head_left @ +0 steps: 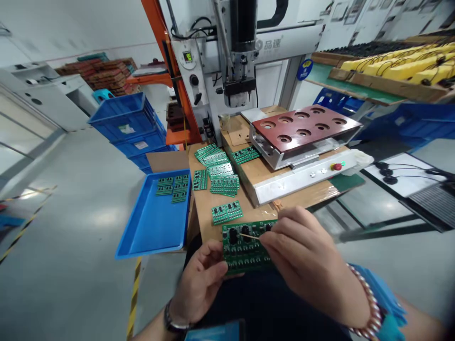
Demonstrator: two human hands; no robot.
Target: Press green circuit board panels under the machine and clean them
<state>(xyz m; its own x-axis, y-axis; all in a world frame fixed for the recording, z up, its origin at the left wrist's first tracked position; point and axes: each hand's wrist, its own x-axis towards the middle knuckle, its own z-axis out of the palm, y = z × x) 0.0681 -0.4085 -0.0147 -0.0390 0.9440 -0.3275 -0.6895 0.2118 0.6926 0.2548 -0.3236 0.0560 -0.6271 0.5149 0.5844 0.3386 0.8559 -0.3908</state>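
Note:
A green circuit board (245, 253) with black round parts is held up over the lap. My left hand (204, 279) grips its left edge between thumb and fingers. In a pinch of my right hand (302, 251) is a thin wooden stick (250, 236), its tip beside the black parts near the board's upper left. My right fingers cover the board's right end. Just beyond lies a single green board (226, 212) on the brown table (209, 232), and farther back a spread pile of boards (220, 170).
A blue tray (152, 237) with several small boards stands at the left, before stacked blue crates (124, 123). Ahead is a machine (241, 90) with a red-brown fixture plate (305, 125) and a white control bar (284, 184). Black cables (389, 173) lie at the right.

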